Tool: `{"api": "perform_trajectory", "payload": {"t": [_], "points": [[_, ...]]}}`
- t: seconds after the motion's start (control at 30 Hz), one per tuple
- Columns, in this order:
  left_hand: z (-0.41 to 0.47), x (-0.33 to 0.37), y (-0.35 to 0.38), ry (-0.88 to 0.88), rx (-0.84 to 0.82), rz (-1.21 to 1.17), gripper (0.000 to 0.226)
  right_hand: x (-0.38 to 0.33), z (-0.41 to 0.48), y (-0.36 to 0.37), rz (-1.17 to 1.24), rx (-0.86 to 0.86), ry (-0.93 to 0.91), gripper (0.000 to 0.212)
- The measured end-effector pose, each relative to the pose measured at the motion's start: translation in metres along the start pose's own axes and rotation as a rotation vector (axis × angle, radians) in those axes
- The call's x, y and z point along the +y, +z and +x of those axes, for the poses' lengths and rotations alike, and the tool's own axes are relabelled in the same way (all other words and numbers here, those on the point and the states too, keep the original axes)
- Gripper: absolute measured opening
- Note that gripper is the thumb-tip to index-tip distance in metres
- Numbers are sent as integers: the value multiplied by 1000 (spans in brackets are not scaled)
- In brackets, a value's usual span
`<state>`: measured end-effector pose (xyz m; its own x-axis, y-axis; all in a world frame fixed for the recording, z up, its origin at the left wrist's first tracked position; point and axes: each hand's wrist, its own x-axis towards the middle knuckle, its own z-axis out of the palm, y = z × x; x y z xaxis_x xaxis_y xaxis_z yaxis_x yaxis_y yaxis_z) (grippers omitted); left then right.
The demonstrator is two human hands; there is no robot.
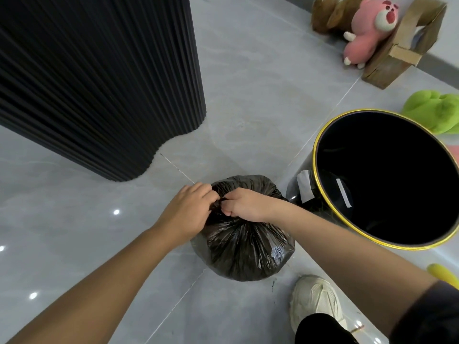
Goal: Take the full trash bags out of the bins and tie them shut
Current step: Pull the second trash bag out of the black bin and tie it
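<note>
Both forearms converge over the black trash bag (246, 249), which sits on the floor (99, 244) beside a shoe (315, 301), already out of the bin. Left hand (185, 214) and right hand (244, 204) meet at its gathered neck on top, fingers (229, 209) curled, pinching the twisted plastic from opposite sides. Any tightening pull should therefore run left-right. Just beyond, to the right, stands the gold-rimmed bin (314, 170), its inside dark.

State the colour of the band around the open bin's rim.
Yellow-gold, on the black bin; the head view, the only one, shows it.
</note>
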<state>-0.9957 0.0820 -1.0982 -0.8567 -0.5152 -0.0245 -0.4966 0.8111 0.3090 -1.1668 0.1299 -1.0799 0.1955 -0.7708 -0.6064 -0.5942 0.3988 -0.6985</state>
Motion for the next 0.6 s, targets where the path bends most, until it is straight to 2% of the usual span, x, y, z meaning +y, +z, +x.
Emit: {"api": "perform_trajectory", "payload": {"t": [0.03, 0.07, 0.1, 0.17, 0.23, 0.27, 0.33, 0.43, 0.5, 0.53, 0.57, 0.6], "points": [[2, 0, -3, -45, -8, -108, 21, 3, -3, 0, 4, 5, -26, 28], [3, 2, -8, -144, -42, -270, 24, 6, -5, 0, -6, 21, -55, 28], [5, 5, -12, -296, -101, -480, 29, 9, -8, 1, -24, 41, -90, 26], [10, 9, -17, -618, -177, -902, 25, 17, -13, 3, -139, 93, -172, 23], [11, 12, -20, -858, -117, -1175, 21, 25, -16, 4, -390, 175, -226, 24], [10, 16, -23, -924, -62, -1287, 20, 27, -17, 4, -470, 219, -233, 24], [7, 24, -28, -922, 26, -1496, 23, 27, -21, 3, -495, 270, -237, 25], [5, 36, -33, -824, 137, -1754, 25, 21, -23, 6, -543, 309, -250, 29], [7, 42, -34, -840, 216, -1833, 22, 17, -23, 8, -600, 352, -249, 31], [7, 43, -33, -831, 225, -1772, 22, 15, -23, 8, -623, 372, -248, 32], [6, 43, -32, -796, 208, -1604, 22, 13, -24, 9, -637, 385, -248, 32], [4, 41, -31, -712, 178, -1313, 23, 12, -24, 9, -646, 383, -248, 32]]}}
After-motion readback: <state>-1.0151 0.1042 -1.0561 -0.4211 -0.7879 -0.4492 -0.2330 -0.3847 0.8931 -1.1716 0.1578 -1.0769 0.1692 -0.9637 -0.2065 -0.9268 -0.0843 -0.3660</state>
